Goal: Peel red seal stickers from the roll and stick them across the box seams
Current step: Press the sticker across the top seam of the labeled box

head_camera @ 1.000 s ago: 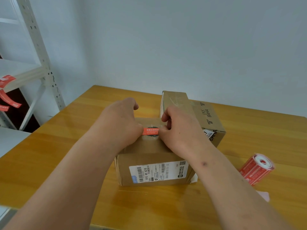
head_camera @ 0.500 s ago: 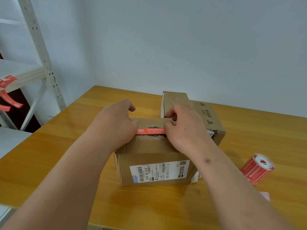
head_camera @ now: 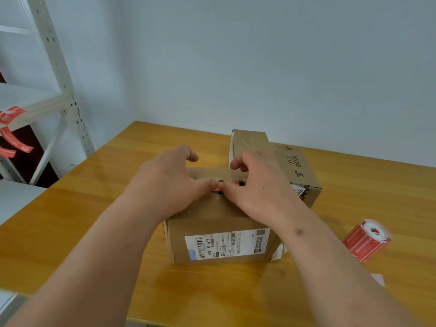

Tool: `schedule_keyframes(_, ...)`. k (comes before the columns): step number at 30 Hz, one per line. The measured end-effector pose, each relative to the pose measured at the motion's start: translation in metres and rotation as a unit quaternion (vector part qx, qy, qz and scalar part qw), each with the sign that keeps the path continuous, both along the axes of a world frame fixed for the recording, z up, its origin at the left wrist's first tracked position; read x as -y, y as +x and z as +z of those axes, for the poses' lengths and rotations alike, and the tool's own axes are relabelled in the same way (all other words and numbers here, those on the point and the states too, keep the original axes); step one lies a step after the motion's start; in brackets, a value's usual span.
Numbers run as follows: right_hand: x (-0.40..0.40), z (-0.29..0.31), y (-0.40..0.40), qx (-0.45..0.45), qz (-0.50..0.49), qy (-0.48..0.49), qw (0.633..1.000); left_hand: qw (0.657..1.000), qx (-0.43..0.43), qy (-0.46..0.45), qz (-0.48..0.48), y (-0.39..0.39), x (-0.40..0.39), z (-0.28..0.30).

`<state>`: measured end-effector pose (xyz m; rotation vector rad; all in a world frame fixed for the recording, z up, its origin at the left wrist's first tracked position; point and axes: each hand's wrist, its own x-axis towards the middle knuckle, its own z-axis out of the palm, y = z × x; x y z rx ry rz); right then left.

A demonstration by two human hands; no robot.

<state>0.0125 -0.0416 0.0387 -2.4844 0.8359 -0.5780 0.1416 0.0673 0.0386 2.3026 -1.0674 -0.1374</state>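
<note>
Item: sticker [head_camera: 218, 187], on the box [head_camera: 219, 237] top, mid-bench. My left hand [head_camera: 169, 182] and right hand [head_camera: 257, 185] met over it, thumbs pressing, fingers curled. I judged firm outward rubbing best. Roll [head_camera: 365, 240]: right edge, untouched.

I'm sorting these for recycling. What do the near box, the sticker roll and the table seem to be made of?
Near box: plain brown cardboard, matte, with creased edges and a white paper label.
Sticker roll: glossy red printed stickers, paper or film, on a pale core.
Table: wood or wood-look laminate; visible grain, shiny finish.
</note>
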Motion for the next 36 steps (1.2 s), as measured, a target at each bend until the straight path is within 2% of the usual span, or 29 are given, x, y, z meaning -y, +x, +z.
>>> schedule_keyframes(2,-0.0008,0.0003,-0.0003,-0.005,-0.001,-0.001,1.0,1.0,0.003,0.011,0.003,-0.0008,0.0002,0.0007)
schedule_keyframes(7,0.0025,0.0008,-0.0031,0.013,0.01,0.026,1.0,0.999,-0.034,-0.036,-0.018,0.0004,-0.0056,0.001)
schedule_keyframes(12,0.0,-0.0005,-0.0011,0.006,0.007,0.008,1.0,1.0,0.005,-0.005,-0.005,-0.0044,-0.0005,-0.0006)
schedule_keyframes(17,0.0088,0.0004,-0.0055,0.02,0.01,0.031,0.999,0.996,-0.074,-0.055,-0.009,0.0016,-0.0088,0.0001)
schedule_keyframes(24,0.0078,-0.0019,-0.0002,0.013,-0.003,0.004,1.0,0.998,-0.023,-0.058,0.006,0.0002,-0.0039,-0.0045)
schedule_keyframes(36,0.0065,0.0009,-0.0047,0.025,0.003,0.003,1.0,0.995,-0.064,-0.073,0.024,-0.0047,-0.0076,-0.0007)
